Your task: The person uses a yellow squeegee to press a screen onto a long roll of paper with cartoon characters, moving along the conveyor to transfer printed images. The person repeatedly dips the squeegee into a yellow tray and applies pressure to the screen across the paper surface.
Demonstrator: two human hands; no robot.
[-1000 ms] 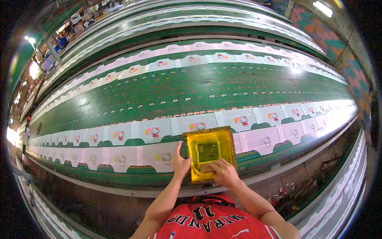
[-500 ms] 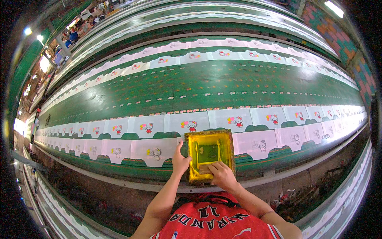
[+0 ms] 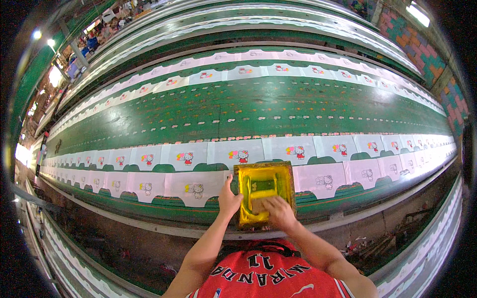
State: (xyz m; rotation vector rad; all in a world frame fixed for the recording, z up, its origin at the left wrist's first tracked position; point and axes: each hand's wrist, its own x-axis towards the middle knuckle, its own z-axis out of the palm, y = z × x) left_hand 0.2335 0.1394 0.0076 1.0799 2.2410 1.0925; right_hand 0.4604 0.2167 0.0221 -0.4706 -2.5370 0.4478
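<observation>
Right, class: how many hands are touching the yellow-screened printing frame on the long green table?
2. The left hand holds the left edge of the printing frame. The right hand presses on the yellow mesh at its near end. No other hand shows nearby.

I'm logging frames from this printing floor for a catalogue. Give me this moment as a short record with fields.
Setting: long green printing table lined with rows of white fabric pieces bearing small cartoon prints
Left hand: grips the left edge of the yellow screen frame
Right hand: rests inside the frame at its near end, on the yellow mesh; a tool under it cannot be made out
Frame position: flat on the near row, between two fabric pieces
Wearer: red jersey
</observation>
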